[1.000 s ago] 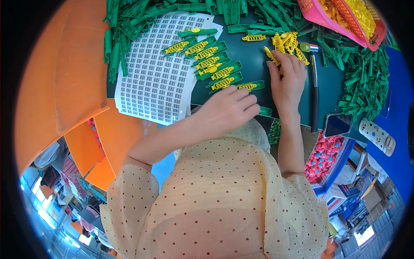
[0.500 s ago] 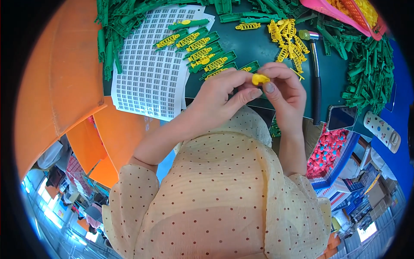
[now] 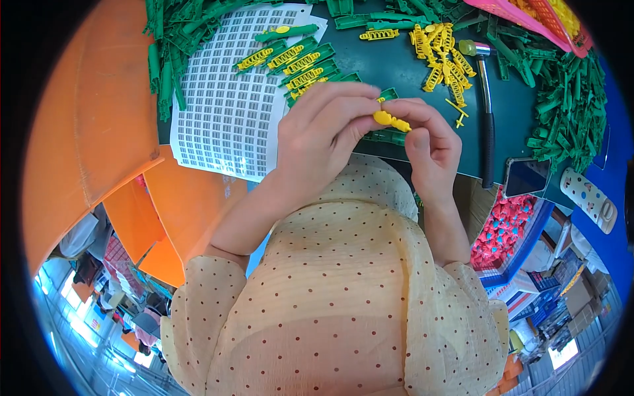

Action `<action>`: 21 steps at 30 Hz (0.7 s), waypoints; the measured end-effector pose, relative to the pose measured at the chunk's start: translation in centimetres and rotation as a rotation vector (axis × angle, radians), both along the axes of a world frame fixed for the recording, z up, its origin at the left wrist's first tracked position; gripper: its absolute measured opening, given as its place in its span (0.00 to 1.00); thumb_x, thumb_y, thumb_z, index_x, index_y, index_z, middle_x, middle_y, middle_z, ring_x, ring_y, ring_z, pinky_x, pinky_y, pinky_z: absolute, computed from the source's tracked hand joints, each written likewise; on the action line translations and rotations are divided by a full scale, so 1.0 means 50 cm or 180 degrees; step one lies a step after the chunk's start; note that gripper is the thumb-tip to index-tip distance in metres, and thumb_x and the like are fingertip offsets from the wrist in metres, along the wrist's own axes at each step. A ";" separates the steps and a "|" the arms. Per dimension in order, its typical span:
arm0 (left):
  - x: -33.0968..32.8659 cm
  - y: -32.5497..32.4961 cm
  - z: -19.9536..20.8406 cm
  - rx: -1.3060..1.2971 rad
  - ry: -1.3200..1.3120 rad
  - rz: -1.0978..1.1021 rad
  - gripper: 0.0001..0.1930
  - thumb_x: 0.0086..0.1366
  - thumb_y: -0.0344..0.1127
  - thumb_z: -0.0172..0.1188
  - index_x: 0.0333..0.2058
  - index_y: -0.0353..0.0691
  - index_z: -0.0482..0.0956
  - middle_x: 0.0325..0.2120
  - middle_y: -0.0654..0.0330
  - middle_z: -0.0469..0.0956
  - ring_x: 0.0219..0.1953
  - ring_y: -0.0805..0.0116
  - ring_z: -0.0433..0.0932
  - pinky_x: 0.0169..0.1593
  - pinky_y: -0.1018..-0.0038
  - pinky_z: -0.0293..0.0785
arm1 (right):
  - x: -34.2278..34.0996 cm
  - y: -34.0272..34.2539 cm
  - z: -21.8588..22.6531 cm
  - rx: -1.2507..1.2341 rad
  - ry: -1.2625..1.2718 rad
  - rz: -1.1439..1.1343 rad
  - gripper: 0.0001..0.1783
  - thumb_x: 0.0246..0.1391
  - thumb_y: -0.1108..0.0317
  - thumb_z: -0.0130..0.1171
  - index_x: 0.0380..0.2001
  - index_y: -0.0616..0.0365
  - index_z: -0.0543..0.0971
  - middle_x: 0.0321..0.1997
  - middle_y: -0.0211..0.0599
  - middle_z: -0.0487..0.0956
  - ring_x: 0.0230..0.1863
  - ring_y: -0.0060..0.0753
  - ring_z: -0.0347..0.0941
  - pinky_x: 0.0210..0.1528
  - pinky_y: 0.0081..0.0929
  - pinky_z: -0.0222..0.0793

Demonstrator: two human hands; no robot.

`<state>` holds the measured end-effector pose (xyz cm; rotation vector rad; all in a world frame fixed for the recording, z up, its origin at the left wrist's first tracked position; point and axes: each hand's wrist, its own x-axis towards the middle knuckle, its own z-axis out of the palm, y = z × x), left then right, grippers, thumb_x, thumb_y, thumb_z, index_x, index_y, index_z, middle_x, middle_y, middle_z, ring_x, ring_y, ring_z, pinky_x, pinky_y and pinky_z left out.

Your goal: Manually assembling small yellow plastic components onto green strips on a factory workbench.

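Note:
In front of my body, both hands come together over the near edge of the table. The fingertips of my left hand (image 3: 320,135) pinch a small yellow plastic piece (image 3: 391,121), which has a rounded end and a narrower tail. My right hand (image 3: 432,142) grips the tail end between thumb and index finger. Just beyond the left hand, green plastic half shells with yellow ladder-like inserts (image 3: 287,57) lie in a slanted row, partly on the printed sheets. My left hand hides part of that row, and another green shell (image 3: 389,136) shows below the fingers.
Loose yellow inserts (image 3: 441,56) form a pile beyond my right hand. Right of them lie a hammer (image 3: 487,119) and a phone (image 3: 526,177). Green shells (image 3: 568,112) are heaped along the far and right sides. Label sheets (image 3: 221,99) lie left; a pink basket (image 3: 522,23) stands far right.
Both hands have shifted slightly, and the left hand has turned and now covers more of the shell row. More of the yellow piece's length shows between the fingers.

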<state>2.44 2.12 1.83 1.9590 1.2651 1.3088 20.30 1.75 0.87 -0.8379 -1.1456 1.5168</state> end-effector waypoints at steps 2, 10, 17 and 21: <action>0.000 -0.006 -0.001 0.0089 0.0137 -0.0085 0.12 0.53 0.21 0.71 0.37 0.39 0.82 0.36 0.57 0.81 0.37 0.64 0.80 0.37 0.74 0.76 | 0.005 -0.001 -0.001 0.0135 -0.0078 0.0041 0.15 0.57 0.73 0.67 0.46 0.66 0.79 0.48 0.41 0.79 0.50 0.29 0.74 0.54 0.27 0.69; -0.010 -0.018 -0.014 -0.0124 0.0000 -0.0330 0.13 0.53 0.21 0.71 0.36 0.38 0.80 0.37 0.57 0.80 0.38 0.63 0.81 0.38 0.74 0.78 | 0.025 0.004 0.028 0.1074 -0.1923 0.0159 0.15 0.51 0.82 0.66 0.44 0.63 0.81 0.44 0.41 0.81 0.46 0.35 0.78 0.50 0.28 0.73; -0.011 -0.019 -0.031 -0.0187 0.0215 -0.0355 0.14 0.54 0.26 0.70 0.39 0.39 0.80 0.38 0.59 0.79 0.39 0.59 0.78 0.42 0.66 0.74 | 0.063 -0.013 0.020 0.1150 -0.2919 -0.0073 0.17 0.49 0.83 0.65 0.44 0.61 0.80 0.43 0.41 0.80 0.44 0.39 0.78 0.48 0.28 0.73; -0.032 -0.032 -0.048 -0.0114 0.0855 -0.0604 0.17 0.51 0.29 0.71 0.42 0.41 0.81 0.39 0.63 0.80 0.42 0.61 0.76 0.44 0.66 0.70 | 0.079 -0.034 0.002 0.1002 -0.3267 0.0023 0.17 0.48 0.84 0.65 0.42 0.59 0.79 0.44 0.39 0.76 0.45 0.40 0.75 0.47 0.30 0.72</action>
